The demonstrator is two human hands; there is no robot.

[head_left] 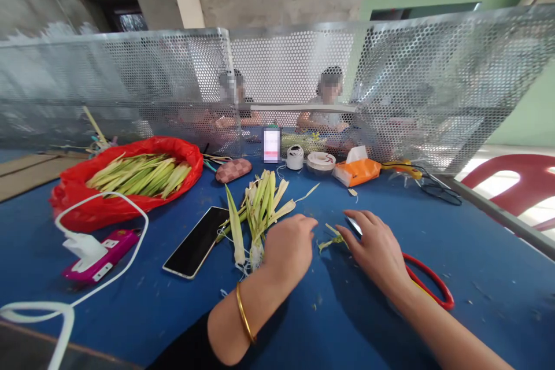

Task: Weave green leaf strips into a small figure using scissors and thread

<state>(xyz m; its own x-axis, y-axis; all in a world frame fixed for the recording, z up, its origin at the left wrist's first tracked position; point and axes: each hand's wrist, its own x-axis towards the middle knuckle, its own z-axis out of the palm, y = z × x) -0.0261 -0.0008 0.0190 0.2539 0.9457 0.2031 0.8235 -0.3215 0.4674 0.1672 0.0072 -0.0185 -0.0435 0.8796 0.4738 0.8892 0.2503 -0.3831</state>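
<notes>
My left hand (pixel 289 245), a gold bangle at its wrist, is closed just right of a bundle of pale green leaf strips (pixel 262 202). What its fingers hold, if anything, is hidden. White thread (pixel 247 266) lies loose around the base of the bundle. Over a pair of red-handled scissors (pixel 436 289) spreads my right hand (pixel 373 248), its thumb and fingers apart. Part of the metal blade shows between them, and the handle sticks out past the wrist. A small green leaf scrap (pixel 330 240) lies by the right thumb.
A red plastic bag (pixel 65 196) of leaf strips stands left, behind a magenta power strip (pixel 106 257) with white cable. A phone (pixel 197 243) lies near the bundle. Thread spool (pixel 295 158), tape roll (pixel 321 162) and orange tissue pack (pixel 358 172) line the perforated metal screen (pixel 295 52); two people sit beyond.
</notes>
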